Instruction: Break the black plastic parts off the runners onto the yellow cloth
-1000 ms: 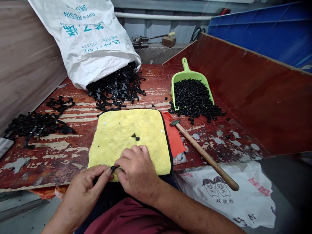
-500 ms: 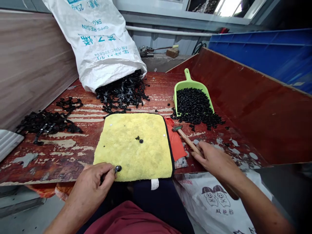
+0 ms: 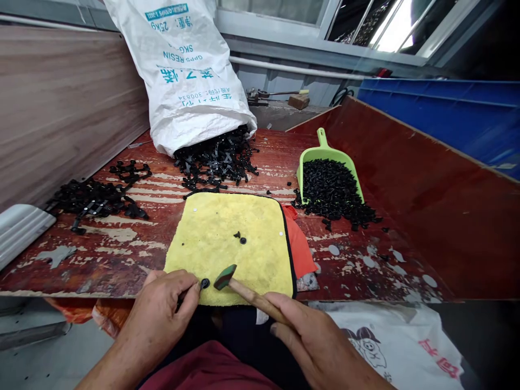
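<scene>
My left hand (image 3: 168,303) is closed at the near left edge of the yellow cloth (image 3: 235,216). Pinched in its fingertips is a small black plastic part (image 3: 205,283), whose round end pokes out over the cloth; the rest of it is hidden by the fingers. My right hand (image 3: 300,336) grips the wooden handle of a hammer (image 3: 260,303). The hammer's green-grey head is over the cloth, just right of the black part and apart from it. Two small black pieces (image 3: 242,240) lie near the middle of the cloth.
A white sack (image 3: 199,103) spills black plastic parts (image 3: 219,157) at the back. Another pile of them (image 3: 93,200) lies left. A green dustpan (image 3: 322,140) holds small black pieces (image 3: 331,184) at right. An orange cloth (image 3: 300,249) sticks out beside the yellow one. A wooden board (image 3: 426,184) borders the right.
My right hand has brought the hammer from the table at the right, leftward and nearer, over the cloth. My left hand keeps its pinch on the black part. The view has tilted slightly.
</scene>
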{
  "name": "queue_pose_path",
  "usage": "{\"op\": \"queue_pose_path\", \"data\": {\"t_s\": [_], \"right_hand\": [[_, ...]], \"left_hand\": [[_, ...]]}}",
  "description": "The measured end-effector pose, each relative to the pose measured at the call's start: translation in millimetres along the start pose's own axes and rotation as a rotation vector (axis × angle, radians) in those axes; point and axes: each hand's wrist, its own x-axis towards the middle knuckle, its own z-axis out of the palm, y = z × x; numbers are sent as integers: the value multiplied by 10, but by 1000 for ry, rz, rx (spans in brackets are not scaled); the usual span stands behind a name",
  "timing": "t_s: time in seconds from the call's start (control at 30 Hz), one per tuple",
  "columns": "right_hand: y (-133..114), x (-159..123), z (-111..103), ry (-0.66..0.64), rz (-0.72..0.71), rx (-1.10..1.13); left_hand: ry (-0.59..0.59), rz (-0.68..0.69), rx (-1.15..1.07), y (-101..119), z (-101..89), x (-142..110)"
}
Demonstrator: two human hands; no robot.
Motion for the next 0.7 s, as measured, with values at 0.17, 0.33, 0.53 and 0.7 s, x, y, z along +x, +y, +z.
{"op": "queue_pose_path", "data": {"t_s": [0.17, 0.33, 0.53, 0.7], "right_hand": [[-20, 72, 76, 128, -191, -121], [-19, 139, 197, 119, -256, -246], [-17, 127, 212, 196, -297, -191], [-45, 150, 216, 184, -247, -257]], "left_hand": [[9, -10, 2, 17, 16, -1], [4, -9, -12, 17, 31, -15], [-9, 0, -56, 0, 44, -13], [-12, -31, -64, -10, 54, -27]]}}
